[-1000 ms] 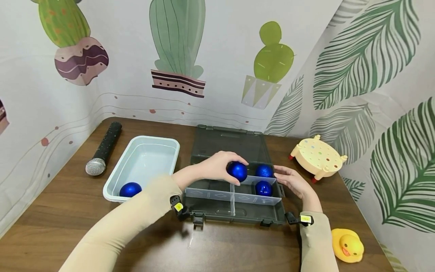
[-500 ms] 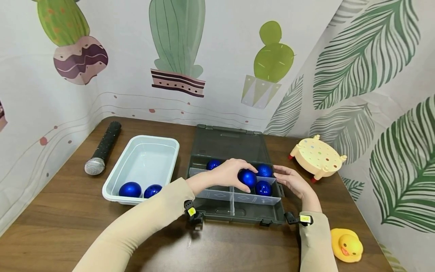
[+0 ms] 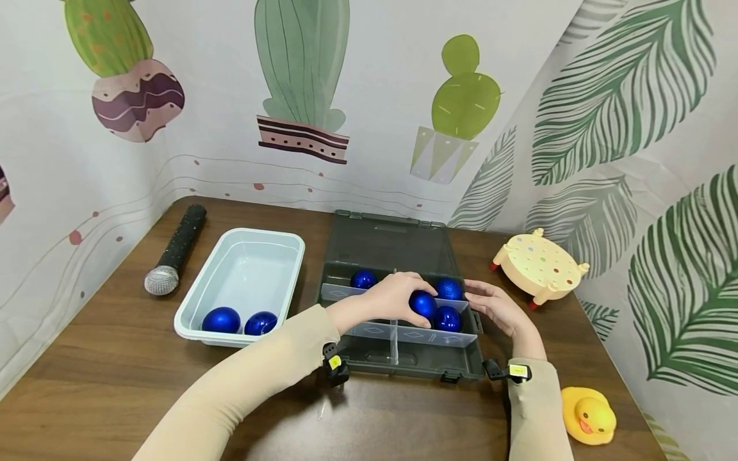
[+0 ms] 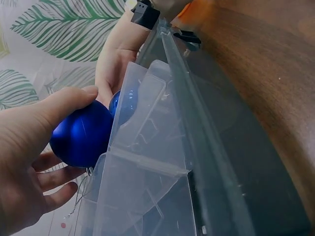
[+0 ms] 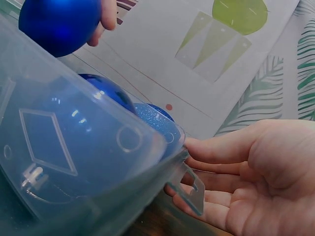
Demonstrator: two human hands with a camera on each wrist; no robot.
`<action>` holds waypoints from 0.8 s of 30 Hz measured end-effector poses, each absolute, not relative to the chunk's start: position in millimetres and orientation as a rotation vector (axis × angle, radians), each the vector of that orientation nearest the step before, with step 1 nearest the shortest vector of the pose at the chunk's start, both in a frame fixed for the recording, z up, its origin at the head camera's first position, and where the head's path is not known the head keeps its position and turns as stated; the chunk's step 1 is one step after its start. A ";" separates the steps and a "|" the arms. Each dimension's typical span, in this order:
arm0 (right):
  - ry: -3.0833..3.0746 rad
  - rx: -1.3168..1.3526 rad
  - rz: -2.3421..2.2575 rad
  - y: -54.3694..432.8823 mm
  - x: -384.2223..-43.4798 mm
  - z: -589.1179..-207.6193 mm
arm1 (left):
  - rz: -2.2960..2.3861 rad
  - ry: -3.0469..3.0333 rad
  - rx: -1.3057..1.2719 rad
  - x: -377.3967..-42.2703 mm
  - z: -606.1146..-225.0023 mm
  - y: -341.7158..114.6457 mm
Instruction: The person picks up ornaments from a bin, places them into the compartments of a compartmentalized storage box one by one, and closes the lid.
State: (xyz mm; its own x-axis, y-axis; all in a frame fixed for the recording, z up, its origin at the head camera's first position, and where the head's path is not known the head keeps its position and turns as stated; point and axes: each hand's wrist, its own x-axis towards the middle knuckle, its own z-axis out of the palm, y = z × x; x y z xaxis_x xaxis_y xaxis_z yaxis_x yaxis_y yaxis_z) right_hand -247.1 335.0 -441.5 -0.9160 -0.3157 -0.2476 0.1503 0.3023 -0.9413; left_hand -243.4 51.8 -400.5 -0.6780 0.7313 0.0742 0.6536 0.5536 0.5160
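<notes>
Holding a Blue Ball [image 3: 423, 305] at the Divided Box [image 3: 435, 356]

My left hand [image 3: 394, 298] has its fingers clamped round the ball at the right side of the box's middle row, just beside a glossy ball [image 3: 447, 319]; whether it touches the bottom I cannot tell. My right hand [image 3: 500, 312], fingers loosely extended, touches the box's right end. Two more balls sit in the back row; another two lie in the pale tray [image 3: 198, 282] on the brown surface [image 3: 415, 419].
</notes>
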 end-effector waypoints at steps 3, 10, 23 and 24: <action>2.189 -0.152 -1.651 334.8 -247.1 -441.3 | 0.759 2.644 1.182 -242.8 -400.7 53.2; 2.186 -0.155 -1.654 334.7 -246.9 -441.1 | 0.655 2.681 1.198 -240.6 -402.3 55.1; 2.188 -0.156 -1.656 334.7 -246.7 -440.2 | 0.617 2.713 1.177 -238.4 -402.9 55.9; 2.189 -0.155 -1.654 334.6 -246.5 -440.2 | 0.615 2.712 1.175 -238.2 -402.6 56.0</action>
